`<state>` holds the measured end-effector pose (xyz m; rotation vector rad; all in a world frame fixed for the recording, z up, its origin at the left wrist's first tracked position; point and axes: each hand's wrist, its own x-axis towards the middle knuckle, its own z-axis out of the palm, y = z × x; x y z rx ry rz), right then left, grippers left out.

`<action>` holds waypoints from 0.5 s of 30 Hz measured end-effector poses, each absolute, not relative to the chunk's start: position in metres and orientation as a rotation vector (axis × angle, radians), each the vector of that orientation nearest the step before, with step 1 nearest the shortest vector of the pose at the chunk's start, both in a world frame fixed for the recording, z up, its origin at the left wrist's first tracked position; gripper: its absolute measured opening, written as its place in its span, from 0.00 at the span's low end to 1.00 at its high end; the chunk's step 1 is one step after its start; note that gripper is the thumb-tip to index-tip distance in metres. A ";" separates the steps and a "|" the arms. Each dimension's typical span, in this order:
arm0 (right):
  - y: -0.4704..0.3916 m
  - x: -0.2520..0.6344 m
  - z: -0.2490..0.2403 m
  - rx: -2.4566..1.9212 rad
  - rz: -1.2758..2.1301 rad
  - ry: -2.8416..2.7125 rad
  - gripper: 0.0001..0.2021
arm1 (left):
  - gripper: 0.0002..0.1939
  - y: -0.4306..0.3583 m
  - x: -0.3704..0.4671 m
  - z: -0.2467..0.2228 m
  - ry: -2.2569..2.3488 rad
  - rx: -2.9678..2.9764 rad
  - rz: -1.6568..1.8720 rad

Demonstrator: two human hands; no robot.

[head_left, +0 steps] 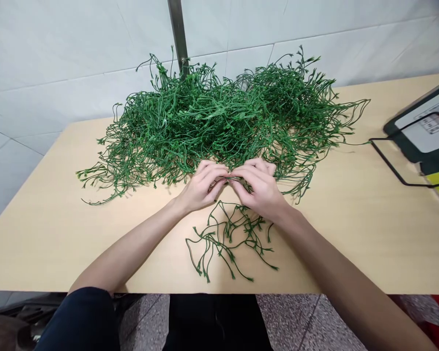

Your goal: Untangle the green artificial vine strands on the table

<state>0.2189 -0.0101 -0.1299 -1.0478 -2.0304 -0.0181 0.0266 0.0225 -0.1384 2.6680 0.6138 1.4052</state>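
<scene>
Ahead; green heap [212,114], partly hiding post [177,31]; loose strands [225,239] nearer; hands [205,185] [260,187] between

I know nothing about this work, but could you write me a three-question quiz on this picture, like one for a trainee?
1. True or false: the large green heap lies farther from the person than the small green cluster.

2. Choose one. The left hand and right hand are:
A) at opposite ends of the table
B) close together, fingers nearly meeting
C) out of sight

3. Fill in: the black wire frame is on the ____ side of the picture.

Key: 1. True; 2. B; 3. right
</scene>
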 end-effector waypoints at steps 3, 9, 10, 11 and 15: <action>-0.011 0.218 -0.129 -1.038 -0.002 -2.033 0.05 | 0.11 0.022 0.027 -0.139 0.618 2.686 1.414; -0.016 0.214 -0.125 -1.041 0.008 -2.005 0.06 | 0.08 0.022 0.028 -0.137 0.692 2.694 1.419; -0.016 0.214 -0.125 -1.049 0.010 -2.003 0.06 | 0.08 0.022 0.028 -0.137 0.697 2.696 1.419; -0.015 0.214 -0.125 -1.058 0.010 -1.998 0.05 | 0.08 0.022 0.028 -0.137 0.694 2.697 1.420; -0.014 0.214 -0.128 -1.090 0.028 -1.978 0.04 | 0.09 0.020 0.028 -0.136 0.692 2.702 1.416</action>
